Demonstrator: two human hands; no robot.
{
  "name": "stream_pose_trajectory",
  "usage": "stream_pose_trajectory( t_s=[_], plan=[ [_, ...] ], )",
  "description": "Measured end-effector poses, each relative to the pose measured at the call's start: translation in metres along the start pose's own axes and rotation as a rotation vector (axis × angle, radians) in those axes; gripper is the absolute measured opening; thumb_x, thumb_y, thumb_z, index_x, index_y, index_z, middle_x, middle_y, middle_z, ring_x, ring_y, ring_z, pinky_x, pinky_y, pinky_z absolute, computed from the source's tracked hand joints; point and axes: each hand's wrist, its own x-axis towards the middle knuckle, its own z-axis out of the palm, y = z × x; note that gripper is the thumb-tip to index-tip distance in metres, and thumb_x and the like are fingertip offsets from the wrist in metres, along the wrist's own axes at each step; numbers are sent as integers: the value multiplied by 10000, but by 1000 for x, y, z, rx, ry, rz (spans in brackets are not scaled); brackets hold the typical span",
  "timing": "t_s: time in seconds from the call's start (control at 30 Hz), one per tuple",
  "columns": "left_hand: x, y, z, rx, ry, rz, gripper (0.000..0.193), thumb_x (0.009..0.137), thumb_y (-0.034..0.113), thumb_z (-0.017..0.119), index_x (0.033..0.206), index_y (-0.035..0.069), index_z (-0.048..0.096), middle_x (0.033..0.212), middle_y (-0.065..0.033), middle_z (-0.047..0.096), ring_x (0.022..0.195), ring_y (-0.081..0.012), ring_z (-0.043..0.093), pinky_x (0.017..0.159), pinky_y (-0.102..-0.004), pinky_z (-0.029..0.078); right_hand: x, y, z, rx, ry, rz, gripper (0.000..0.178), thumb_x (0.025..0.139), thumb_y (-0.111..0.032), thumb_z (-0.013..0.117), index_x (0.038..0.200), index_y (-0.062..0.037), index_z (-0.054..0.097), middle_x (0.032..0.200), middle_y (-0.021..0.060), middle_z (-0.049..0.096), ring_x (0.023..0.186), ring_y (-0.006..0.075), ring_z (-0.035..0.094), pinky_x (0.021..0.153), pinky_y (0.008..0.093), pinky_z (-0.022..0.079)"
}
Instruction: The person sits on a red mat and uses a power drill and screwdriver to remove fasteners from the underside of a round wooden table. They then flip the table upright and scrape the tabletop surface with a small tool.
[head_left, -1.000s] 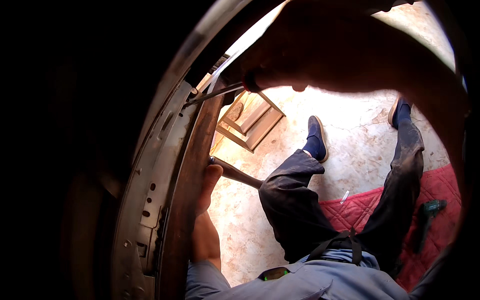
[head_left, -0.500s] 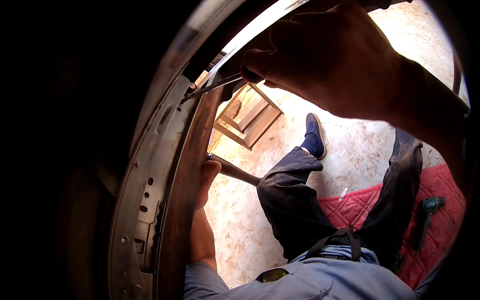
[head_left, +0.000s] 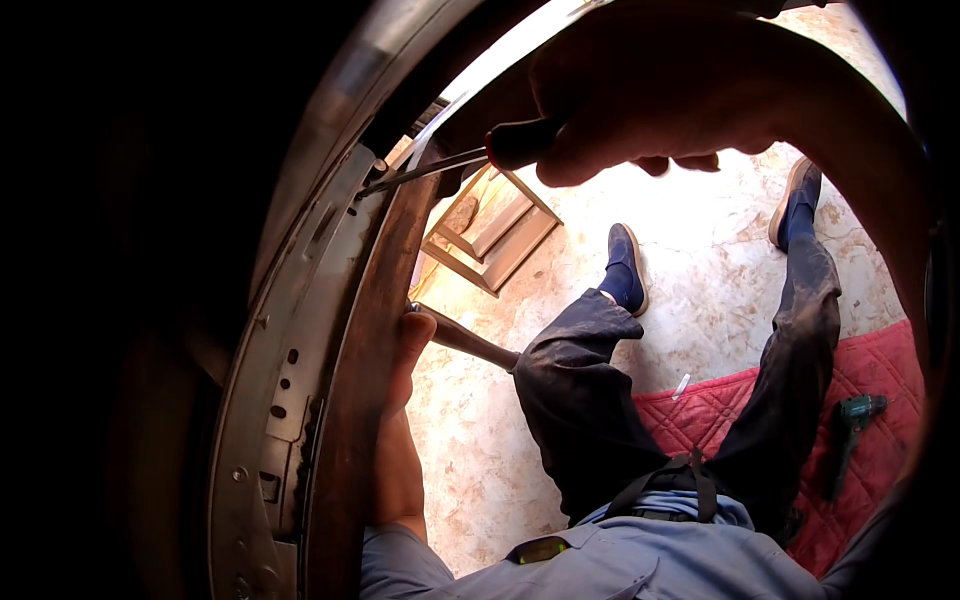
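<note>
Right hand (head_left: 660, 95) fills the top of the view, nearest the camera, clenched on the dark red handle of a screwdriver (head_left: 470, 158); the shaft runs left and its tip sits against the grey metal frame (head_left: 290, 400) near the top of the curved edge. Compared with the views from a second and half a second ago, this hand has come closer and lower, and the shaft now lies flatter with the tip seated at the frame. Judgement: the tool is now engaged at the fixing point rather than approaching it. Left hand (head_left: 405, 350) lies flat against the brown wooden edge (head_left: 370, 330) beside the metal frame, fingers pressed to it, not closed around anything; its position is unchanged across the views. Below, blue-grey shirt and dark trousers (head_left: 590, 400), legs stretched out. A dark rod-like handle (head_left: 470, 340) lies by the left knee. Red quilted mat (head_left: 870, 380) under the right leg carries a green power drill (head_left: 850, 420). Farther out, pale stone floor (head_left: 700, 260), blue shoes, and a small wooden frame (head_left: 495, 225) lying flat.
</note>
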Motion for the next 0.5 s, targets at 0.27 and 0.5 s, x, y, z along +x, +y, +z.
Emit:
stream_pose_trajectory(
  t_s=[0.27,0.5],
  plan=[
    [2,-12,18,-117,24,30,681,892,326,733,1417,-15,464,1448,-143,479,1360,-262,414,1129,-444,297,2,39,52,-752,699,-467,184,939,-140,629,968,41,654,709,103,649,546,146,659,409,280,519],
    [2,8,17,-113,-20,-76,688,920,207,687,1482,-22,363,1545,-164,349,1455,-325,299,1191,-583,197,31,53,34,-249,353,-334,264,962,-204,614,1077,30,653,791,116,675,536,183,618,459,316,511]
  ],
)
